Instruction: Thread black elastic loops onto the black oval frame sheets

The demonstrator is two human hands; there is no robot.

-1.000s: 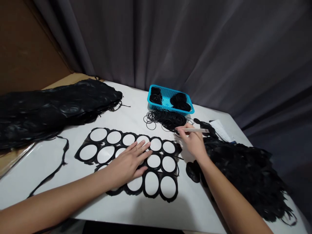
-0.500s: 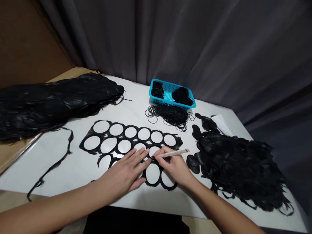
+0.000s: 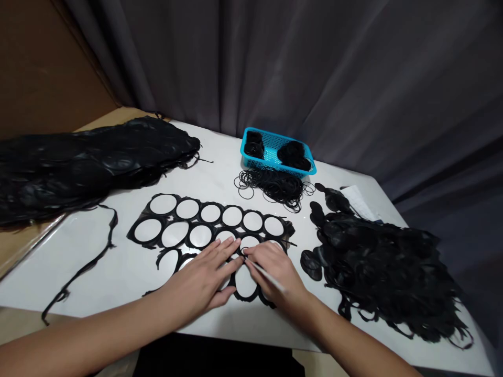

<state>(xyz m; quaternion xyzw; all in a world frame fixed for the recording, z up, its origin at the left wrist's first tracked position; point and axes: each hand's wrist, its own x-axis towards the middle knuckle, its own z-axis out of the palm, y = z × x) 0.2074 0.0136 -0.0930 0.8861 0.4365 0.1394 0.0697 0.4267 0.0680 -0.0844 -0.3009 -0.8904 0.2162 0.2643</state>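
A thin black rubber-like sheet (image 3: pixel 188 222) with rows of round holes lies flat on the white table. My left hand (image 3: pixel 210 272) rests on it, palm down, fingers stretched out. Close to its fingertips, my right hand (image 3: pixel 277 269) is closed around a slim pale pen-like tool (image 3: pixel 271 277). The tool's tip meets the sheet at the edge of a hole, beside my left index finger. Part of a thin black ring shows by the right fingertips. My hands hide some of the lower holes.
Behind the sheet stands a blue basket (image 3: pixel 272 152) holding black rings, with a heap of thin rings (image 3: pixel 277 184) before it. Black round pieces (image 3: pixel 385 272) are piled at right, a thick stack of black sheets (image 3: pixel 90 162) at left. A black strip (image 3: pixel 94 259) lies nearby.
My right hand has turned, so the tool's back end has swung from pointing right to pointing down toward me. My left hand stays in place.
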